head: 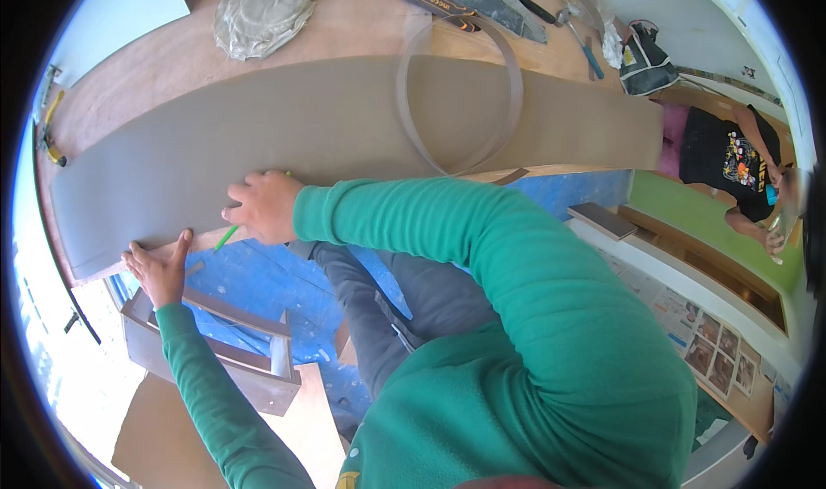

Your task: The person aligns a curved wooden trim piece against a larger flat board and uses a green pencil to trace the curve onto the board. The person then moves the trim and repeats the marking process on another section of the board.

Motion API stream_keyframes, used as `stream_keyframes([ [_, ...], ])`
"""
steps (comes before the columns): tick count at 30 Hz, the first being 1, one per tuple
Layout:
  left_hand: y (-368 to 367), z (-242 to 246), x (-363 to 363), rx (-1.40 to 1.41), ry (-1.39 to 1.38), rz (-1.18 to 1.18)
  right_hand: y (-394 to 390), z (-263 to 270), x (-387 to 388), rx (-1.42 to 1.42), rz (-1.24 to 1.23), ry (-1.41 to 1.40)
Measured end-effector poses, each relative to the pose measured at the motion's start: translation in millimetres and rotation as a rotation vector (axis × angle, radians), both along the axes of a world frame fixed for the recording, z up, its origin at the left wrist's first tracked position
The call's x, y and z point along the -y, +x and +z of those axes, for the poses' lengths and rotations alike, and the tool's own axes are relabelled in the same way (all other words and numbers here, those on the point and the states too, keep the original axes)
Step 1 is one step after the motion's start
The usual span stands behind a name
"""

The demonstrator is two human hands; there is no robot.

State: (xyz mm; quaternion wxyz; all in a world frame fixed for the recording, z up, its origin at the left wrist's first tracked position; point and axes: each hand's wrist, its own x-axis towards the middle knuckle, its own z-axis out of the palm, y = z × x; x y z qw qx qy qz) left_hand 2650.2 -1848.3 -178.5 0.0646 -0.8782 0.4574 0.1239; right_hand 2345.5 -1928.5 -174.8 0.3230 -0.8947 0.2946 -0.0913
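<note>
A long grey-brown laminate panel (pixel 310 121) lies across the bench before me, its front edge showing bare wood. My left hand (pixel 161 266) rests spread on that edge near the panel's left end, fingers and thumb apart. Farther right, my right hand (pixel 264 205) lies on the edge with bent fingers. It holds a thin green pencil (pixel 226 238) that slants beneath the palm, its lower end sticking out past the edge. A loop of thin brown edging strip (pixel 516 95) stands on the panel to the right.
Behind the panel lie a clear plastic bundle (pixel 268 14), a handsaw (pixel 497 14), a hammer (pixel 581 40) and a tool bag (pixel 645 59). Yellow-handled pliers (pixel 51 127) are far left. Below stands a drawer-like frame (pixel 213 347) on blue sheeting (pixel 258 276). A co-worker (pixel 729 147) stands right.
</note>
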Motion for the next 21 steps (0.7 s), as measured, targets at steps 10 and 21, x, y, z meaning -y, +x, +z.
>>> stream_keyframes([
  [10,-22,27,15,-0.013,-0.001,0.064,0,21,10,-0.019,0.022,0.011],
  [21,-25,34,11,-0.102,-0.006,0.16,-9,54,25,0.045,-0.065,0.23],
])
